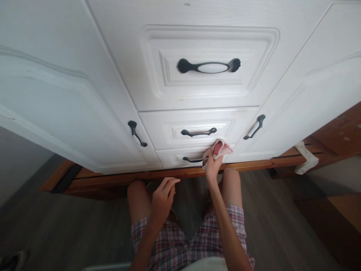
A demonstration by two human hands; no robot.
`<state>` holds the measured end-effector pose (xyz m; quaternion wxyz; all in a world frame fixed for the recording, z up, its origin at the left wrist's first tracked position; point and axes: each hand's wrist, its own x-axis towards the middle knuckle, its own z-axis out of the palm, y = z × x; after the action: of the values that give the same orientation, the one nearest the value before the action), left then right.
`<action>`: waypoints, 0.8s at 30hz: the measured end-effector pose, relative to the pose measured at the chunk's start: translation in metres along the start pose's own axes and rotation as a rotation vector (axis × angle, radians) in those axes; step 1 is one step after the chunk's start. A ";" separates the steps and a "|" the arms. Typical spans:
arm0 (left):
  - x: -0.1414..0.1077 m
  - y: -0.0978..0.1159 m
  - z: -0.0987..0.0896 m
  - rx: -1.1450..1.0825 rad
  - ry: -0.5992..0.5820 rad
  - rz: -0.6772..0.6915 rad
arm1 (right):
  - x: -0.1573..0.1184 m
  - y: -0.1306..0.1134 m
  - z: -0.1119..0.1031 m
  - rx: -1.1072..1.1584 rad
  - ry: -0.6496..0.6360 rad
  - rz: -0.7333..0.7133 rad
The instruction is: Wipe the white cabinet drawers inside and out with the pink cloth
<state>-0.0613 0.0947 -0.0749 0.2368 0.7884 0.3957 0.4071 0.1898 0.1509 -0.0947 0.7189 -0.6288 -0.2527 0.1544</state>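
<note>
I am holding a bunched cloth (224,148) in my right hand (213,165), fingers closing round its folds and bringing it up to the right end of the bottom drawer front (175,160), near the seam below the middle drawer front (158,130). For good control, I am judging that the fabric should be lying flatter under my fingertips, with light, even pressure and no loose corner straying onto the bottom handle (192,160) beside it. The raised panel edges are calling for a folded edge rather than a thick wad, I think, and my wrist should be staying relaxed, since I am reaching low, just above the wooden base rail (180,174). My left hand (163,195) is hovering in front of the rail, fingers partly bent; I am seeing nothing in it, but I cannot tell how far it is closing.

The cloth is looking soft and thin, whitish to pale pink, with a red patch facing up and reddish marks along its edge. It is crumpling into uneven folds, one flap spreading to the right beyond my fingers. I cannot tell whether it is damp.
</note>
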 end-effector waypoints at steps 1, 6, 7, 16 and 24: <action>-0.010 -0.004 -0.005 0.021 0.008 -0.012 | -0.011 -0.001 0.012 -0.022 -0.014 -0.046; -0.040 -0.020 -0.014 0.126 0.129 -0.039 | -0.073 -0.006 0.077 -0.142 -0.228 -0.318; -0.043 -0.020 -0.014 0.157 0.158 -0.033 | -0.084 -0.007 0.088 -0.170 -0.293 -0.348; -0.036 0.000 0.002 0.227 0.166 0.098 | -0.123 0.005 0.126 -0.568 -0.606 -0.370; 0.018 0.003 0.047 0.118 -0.156 0.136 | -0.144 0.061 0.107 -0.608 -0.595 -0.317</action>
<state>-0.0145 0.1052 -0.0912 0.1921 0.8552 0.3450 0.3356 0.0174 0.1714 -0.1703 0.4126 -0.6932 -0.5753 0.1351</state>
